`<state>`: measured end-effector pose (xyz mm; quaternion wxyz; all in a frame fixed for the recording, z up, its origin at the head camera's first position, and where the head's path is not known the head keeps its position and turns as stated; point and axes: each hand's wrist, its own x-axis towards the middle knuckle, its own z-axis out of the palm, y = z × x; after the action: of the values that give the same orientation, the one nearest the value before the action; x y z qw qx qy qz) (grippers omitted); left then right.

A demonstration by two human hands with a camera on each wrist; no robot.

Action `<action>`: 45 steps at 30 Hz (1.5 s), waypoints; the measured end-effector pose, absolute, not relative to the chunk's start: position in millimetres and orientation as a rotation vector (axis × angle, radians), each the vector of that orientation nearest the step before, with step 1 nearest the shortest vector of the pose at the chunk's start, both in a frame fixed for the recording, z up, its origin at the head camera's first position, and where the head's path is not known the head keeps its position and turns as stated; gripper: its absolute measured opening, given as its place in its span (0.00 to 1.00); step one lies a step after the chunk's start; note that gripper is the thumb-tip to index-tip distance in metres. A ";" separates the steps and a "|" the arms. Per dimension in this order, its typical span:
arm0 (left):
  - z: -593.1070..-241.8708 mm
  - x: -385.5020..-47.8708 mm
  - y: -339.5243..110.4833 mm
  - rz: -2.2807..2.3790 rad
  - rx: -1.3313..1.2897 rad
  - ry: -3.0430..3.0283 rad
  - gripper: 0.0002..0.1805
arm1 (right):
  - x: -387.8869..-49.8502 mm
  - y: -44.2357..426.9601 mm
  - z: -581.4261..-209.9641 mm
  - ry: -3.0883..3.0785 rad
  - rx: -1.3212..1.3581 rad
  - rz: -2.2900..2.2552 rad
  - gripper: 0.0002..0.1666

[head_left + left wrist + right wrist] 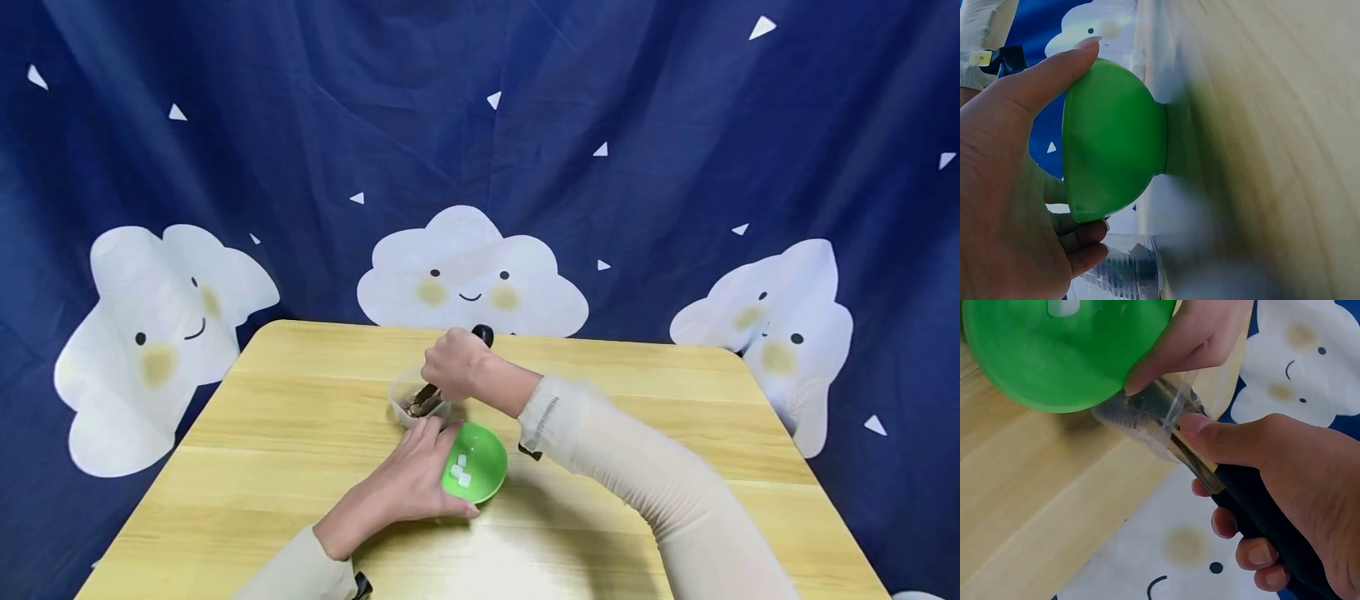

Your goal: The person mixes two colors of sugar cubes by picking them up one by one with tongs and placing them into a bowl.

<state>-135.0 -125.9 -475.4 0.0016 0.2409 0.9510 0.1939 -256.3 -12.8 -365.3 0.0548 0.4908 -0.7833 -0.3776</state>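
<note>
Between thumb and fingers, my left hand holds a green bowl by its sides. Small white cubes lie inside it. The left wrist view shows the bowl side-on, its foot toward the table. Just beyond the bowl stands a clear plastic container with dark brown contents; whether my left fingers touch it, I cannot tell. My right hand grips black-handled metal tongs, thumb along the upper arm. The tongs reach down into the container. Their tips are hard to make out.
A light wooden table spreads under everything, its far edge close behind my right hand. Behind it hangs a dark blue curtain with white clouds and small white triangles.
</note>
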 end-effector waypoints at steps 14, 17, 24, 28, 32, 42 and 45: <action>-473.9 -135.1 -124.7 0.600 0.748 2.991 0.68 | -261.4 -3.2 -371.6 -2.315 1.495 -1.103 0.17; -473.4 -134.9 -124.2 0.609 0.737 2.982 0.68 | -261.7 1.0 -370.0 -2.314 1.485 -1.092 0.17; -474.9 -135.9 -123.7 0.625 0.730 2.982 0.69 | -263.9 13.3 -361.1 -2.350 1.459 -1.027 0.18; -475.0 -136.6 -123.9 0.641 0.714 2.975 0.69 | -264.6 19.9 -355.5 -2.366 1.440 -0.970 0.21; -476.1 -136.7 -124.4 0.668 0.707 2.969 0.69 | -264.4 27.1 -350.7 -2.381 1.431 -0.894 0.21; -478.1 -137.2 -125.0 0.691 0.691 2.943 0.71 | -260.1 58.8 -339.6 -2.435 1.390 -0.694 0.24; -477.7 -137.1 -125.6 0.709 0.664 2.926 0.72 | -257.6 69.4 -336.4 -2.458 1.361 -0.651 0.28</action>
<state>-137.1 -125.6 -477.7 0.0291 0.2153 0.9486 0.2300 -257.6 69.4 -336.4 0.1286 0.4679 -0.8452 -0.2240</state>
